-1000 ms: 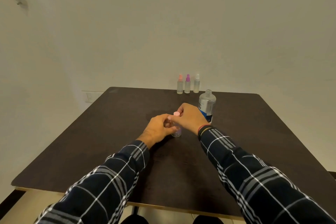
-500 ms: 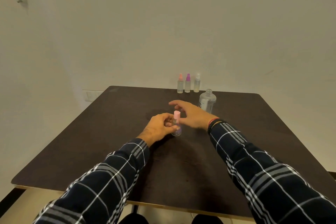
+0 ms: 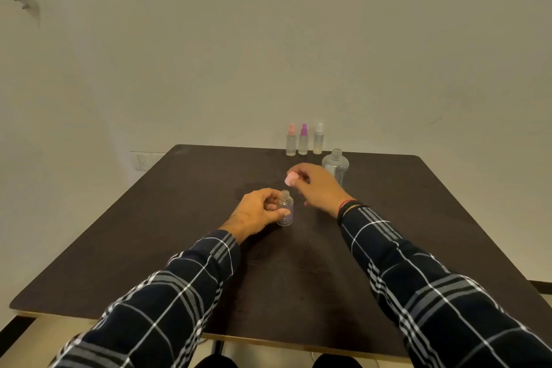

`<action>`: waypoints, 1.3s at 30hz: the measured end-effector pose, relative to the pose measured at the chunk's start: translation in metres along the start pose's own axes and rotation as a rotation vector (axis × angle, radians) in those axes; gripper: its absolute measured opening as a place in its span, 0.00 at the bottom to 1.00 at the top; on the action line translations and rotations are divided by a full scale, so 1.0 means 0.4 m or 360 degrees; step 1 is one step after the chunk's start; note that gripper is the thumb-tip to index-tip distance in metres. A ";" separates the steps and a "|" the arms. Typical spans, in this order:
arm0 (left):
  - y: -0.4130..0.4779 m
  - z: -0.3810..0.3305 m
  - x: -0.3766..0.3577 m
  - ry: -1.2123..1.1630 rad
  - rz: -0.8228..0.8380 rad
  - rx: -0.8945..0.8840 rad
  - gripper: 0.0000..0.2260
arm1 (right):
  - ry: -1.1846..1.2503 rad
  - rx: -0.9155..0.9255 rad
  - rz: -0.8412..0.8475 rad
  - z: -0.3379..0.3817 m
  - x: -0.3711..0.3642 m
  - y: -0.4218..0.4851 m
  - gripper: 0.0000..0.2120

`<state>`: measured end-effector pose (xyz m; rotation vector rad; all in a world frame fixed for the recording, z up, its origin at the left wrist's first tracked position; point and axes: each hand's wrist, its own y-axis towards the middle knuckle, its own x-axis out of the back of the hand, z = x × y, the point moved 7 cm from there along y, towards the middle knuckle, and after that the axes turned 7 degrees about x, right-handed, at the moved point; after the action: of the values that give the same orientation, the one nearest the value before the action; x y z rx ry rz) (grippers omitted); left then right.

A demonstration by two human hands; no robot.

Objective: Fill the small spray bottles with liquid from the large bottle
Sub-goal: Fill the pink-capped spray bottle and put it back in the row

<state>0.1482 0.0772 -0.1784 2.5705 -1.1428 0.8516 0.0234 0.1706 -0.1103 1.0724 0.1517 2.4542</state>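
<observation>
1. At the middle of the dark table (image 3: 185,218), seen from my head camera, the left hand (image 3: 257,212) is wrapped round a small clear spray bottle (image 3: 285,208). Fingers and thumb are curled snugly on its body. The bottle stands upright on the tabletop, its threaded neck bare and open.

2. At about 1 o'clock from that bottle, just above and beside it, the right hand (image 3: 318,187) hovers over the table. Its fingertips are pinched closed on a pink spray cap (image 3: 291,179), which is clear of the bottle neck and not touching it. I cannot tell whether a dip tube hangs under the cap.

3. At 2 o'clock from the held bottle, partly behind the right hand, the large clear bottle (image 3: 336,165) stands upright with no cap on its neck. How much liquid it holds I cannot make out.

4. At 12 o'clock, along the far edge of the table, I count three more small spray bottles in a tight row: one with an orange-pink top (image 3: 291,140), one with a purple top (image 3: 303,140) and one with a white top (image 3: 318,139). All three stand upright with caps on, well apart from both hands.

5. Both forearms wear dark plaid sleeves (image 3: 418,278), and a red and dark band (image 3: 348,205) sits at the right wrist.
</observation>
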 end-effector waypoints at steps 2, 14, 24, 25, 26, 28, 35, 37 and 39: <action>0.003 0.002 -0.001 0.0005 0.0005 -0.0004 0.19 | 0.0010 -0.0135 -0.0068 -0.034 0.021 -0.009 0.09; 0.008 0.001 -0.002 0.0063 -0.0014 -0.0012 0.21 | -0.0836 -0.0502 0.0295 -0.182 -0.044 -0.097 0.18; -0.001 -0.004 -0.002 0.0042 -0.0020 -0.0004 0.21 | -0.0064 -0.0706 -0.0644 -0.260 0.128 -0.138 0.33; -0.001 -0.004 -0.001 0.0036 -0.0022 -0.0003 0.20 | 0.0007 -0.0695 -0.0604 -0.266 0.121 -0.122 0.37; -0.003 -0.005 -0.002 0.0029 -0.0023 -0.0005 0.20 | 0.0054 -0.0691 -0.0569 -0.266 0.116 -0.111 0.40; -0.003 -0.001 -0.003 0.0018 -0.0031 -0.0007 0.20 | 0.0093 -0.0647 -0.0527 -0.264 0.108 -0.088 0.43; -0.001 0.002 -0.004 -0.0015 -0.0050 -0.0018 0.18 | 0.0423 -0.0351 -0.0575 -0.218 0.091 -0.050 0.36; -0.001 0.003 -0.005 -0.0016 -0.0041 -0.0011 0.20 | 0.0389 -0.0317 -0.0523 -0.203 0.089 -0.045 0.35; 0.000 0.004 -0.006 -0.0018 -0.0031 -0.0001 0.20 | 0.0268 -0.0246 -0.0400 -0.185 0.082 -0.038 0.35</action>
<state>0.1475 0.0779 -0.1811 2.5852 -1.1186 0.8332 -0.0438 0.2048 -0.1437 0.7335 0.1380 2.2842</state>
